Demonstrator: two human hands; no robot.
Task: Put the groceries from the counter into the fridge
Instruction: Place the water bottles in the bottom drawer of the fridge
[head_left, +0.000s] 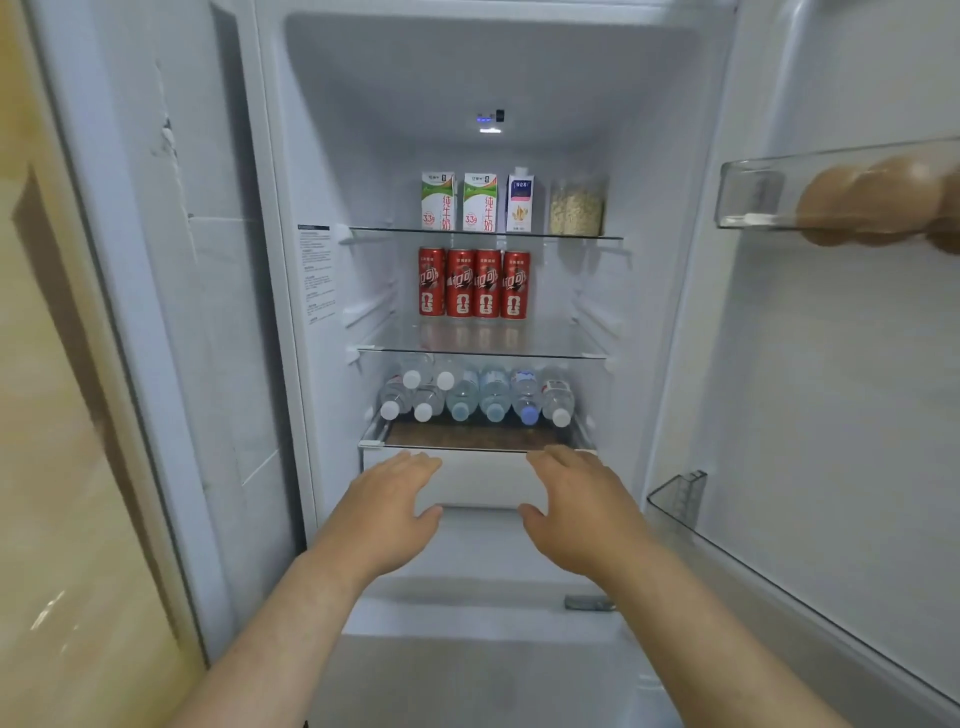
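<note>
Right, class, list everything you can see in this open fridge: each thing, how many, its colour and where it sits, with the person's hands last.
Green-and-white milk cartons: two, top glass shelf, left.
Blue-and-white carton: one, top shelf, right of the milk.
Clear jar of pale grains: one, top shelf, far right.
Red drink cans: four, middle shelf, in a row.
Clear plastic water bottles: about eight, lying on the lowest shelf, caps outward.
White drawer: one, under the bottles.
Brown eggs: several, too blurred to count, in the clear upper door tray.
Left hand: open, at the drawer front.
Right hand: open, at the drawer front.
</note>
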